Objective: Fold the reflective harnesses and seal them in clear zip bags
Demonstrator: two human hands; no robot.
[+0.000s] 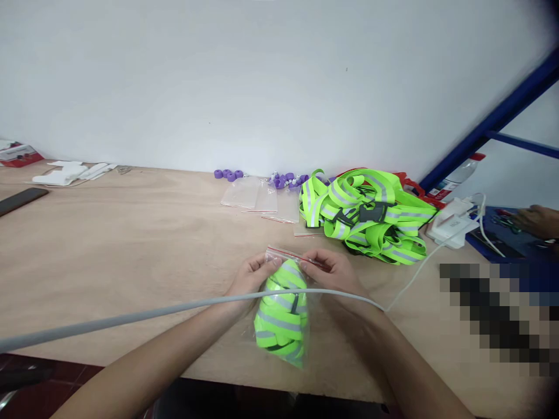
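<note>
A clear zip bag (283, 252) with a red line along its top sits near the table's front edge. Inside it is a folded neon-green strap (279, 320) with grey reflective stripes and a dark clip. My left hand (255, 273) pinches the bag's upper left corner between thumb and fingers. At the upper right corner, my right hand (329, 270) grips the same top edge. A grey cable (174, 308) crosses in front of both wrists and the bag.
A heap of green reflective straps (371, 215) with black buckles lies at back right, beside flat zip bags (248, 193) and purple rolls (229, 174). A white power strip (452, 224) stands right. A phone (21, 201) lies left. Another person's hand (537, 221) is at far right.
</note>
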